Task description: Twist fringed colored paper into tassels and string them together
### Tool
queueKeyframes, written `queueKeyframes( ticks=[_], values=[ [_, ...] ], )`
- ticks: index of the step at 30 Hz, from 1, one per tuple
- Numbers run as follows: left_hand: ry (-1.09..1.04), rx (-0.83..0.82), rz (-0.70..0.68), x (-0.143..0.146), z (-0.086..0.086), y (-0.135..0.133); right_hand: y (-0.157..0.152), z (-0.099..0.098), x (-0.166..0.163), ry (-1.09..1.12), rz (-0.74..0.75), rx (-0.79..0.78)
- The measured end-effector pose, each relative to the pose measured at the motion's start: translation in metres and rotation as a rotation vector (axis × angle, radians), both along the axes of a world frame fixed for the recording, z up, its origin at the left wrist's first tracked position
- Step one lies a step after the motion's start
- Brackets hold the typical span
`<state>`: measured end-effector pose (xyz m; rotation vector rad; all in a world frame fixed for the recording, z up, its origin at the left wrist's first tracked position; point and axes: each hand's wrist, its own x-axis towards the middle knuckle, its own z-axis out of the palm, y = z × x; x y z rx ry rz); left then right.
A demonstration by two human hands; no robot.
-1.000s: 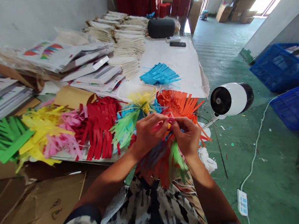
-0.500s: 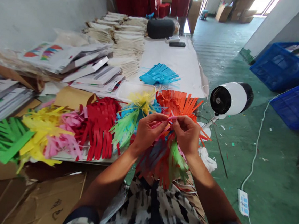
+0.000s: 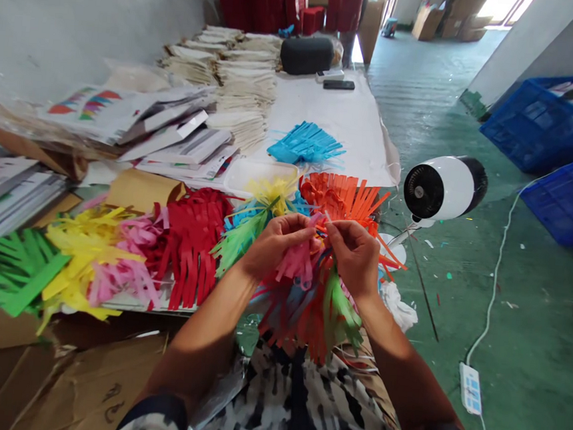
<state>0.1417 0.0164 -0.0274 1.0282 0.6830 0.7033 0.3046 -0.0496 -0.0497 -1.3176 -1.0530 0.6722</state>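
My left hand (image 3: pixel 284 245) pinches the top of a pink paper tassel (image 3: pixel 298 264), whose cut strips hang below the fingers. Just to its right, my right hand (image 3: pixel 356 253) is closed, thumb against fingertips, on something too small to make out. Under both hands hang more tassels: dark red and orange-red strips (image 3: pixel 310 324) and a light green tassel (image 3: pixel 338 306). Fringed orange paper (image 3: pixel 343 196) lies behind my right hand. Left of my left hand are a light green tassel (image 3: pixel 241 241) and a yellow one (image 3: pixel 274 197).
Red (image 3: pixel 196 247), yellow (image 3: pixel 80 250) and green (image 3: pixel 8 264) fringed paper lines the table's front edge. Blue fringed paper (image 3: pixel 305 143) lies further back. A white fan (image 3: pixel 447 187) stands at the right, and a power strip (image 3: pixel 470 388) lies on the floor.
The fingertips have come slightly apart. The pink tassel now hangs down from my left hand, where before a pink piece stretched between both hands.
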Motion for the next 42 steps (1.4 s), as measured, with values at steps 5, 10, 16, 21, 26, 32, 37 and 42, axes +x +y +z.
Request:
queueKeyframes(
  ticks=[5,10,16,21,26,32,37,42],
  values=[
    [-0.038,0.009,0.084,0.0004,-0.0047,0.0096,-0.0038,0.0042,-0.0004,-0.036,0.033,0.023],
    [-0.041,0.013,0.085,0.0001,-0.0050,0.0100,-0.0054,0.0091,-0.0028,-0.127,0.077,0.030],
    [0.015,0.034,0.081,-0.0020,-0.0063,0.0096,-0.0057,0.0091,-0.0018,-0.147,0.102,0.030],
    [0.019,0.043,0.094,-0.0001,-0.0064,0.0087,-0.0062,0.0092,-0.0013,-0.152,0.107,0.028],
    [0.036,0.088,0.107,0.0011,-0.0041,0.0051,-0.0047,0.0077,-0.0018,-0.154,0.106,0.019],
    [0.009,0.115,0.091,-0.0016,-0.0050,0.0056,-0.0050,0.0058,-0.0017,-0.156,0.109,0.001],
    [0.008,0.067,0.080,-0.0008,-0.0051,0.0056,-0.0055,0.0072,-0.0027,-0.169,0.114,0.003],
    [-0.018,0.071,0.110,0.0006,-0.0051,0.0043,-0.0051,0.0067,-0.0033,-0.152,0.106,-0.002]
  ],
)
